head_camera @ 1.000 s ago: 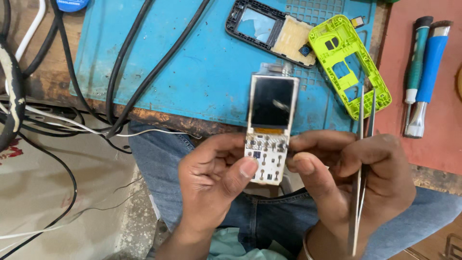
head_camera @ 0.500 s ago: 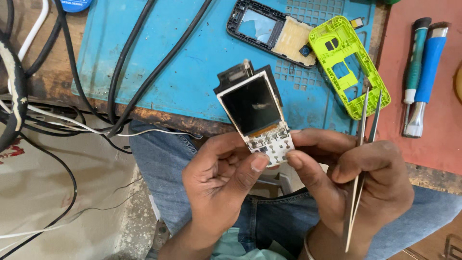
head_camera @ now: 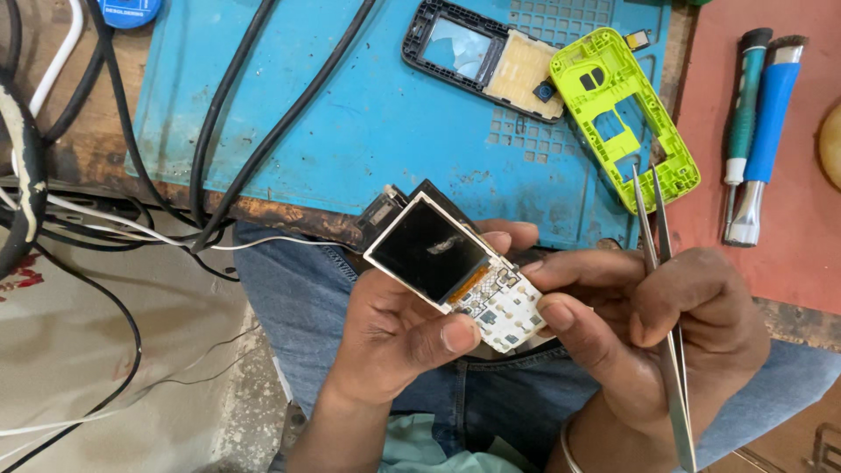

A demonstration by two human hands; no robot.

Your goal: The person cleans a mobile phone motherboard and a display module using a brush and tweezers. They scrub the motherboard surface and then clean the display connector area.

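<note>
Now both hands clamp the phone board (head_camera: 455, 271) at frame centre: left hand (head_camera: 394, 337), right hand (head_camera: 648, 333) also pinching tweezers (head_camera: 670, 350). Board has tilted left since earlier, screen still attached.

A single camera, worn on the person's head, looks steeply down and slightly forward, close over the lap. The fingers (head_camera: 561, 311) of both hands sit low in the middle of the picture, filling much of it. Beyond the fingertips, toward the top edge, the view takes in the near edge of a blue mat (head_camera: 368, 114) on the workbench. Left of the fingers lies the floor (head_camera: 96, 350); beneath them, the person's jeans (head_camera: 298, 289). There is no second view to overlap with.
</note>
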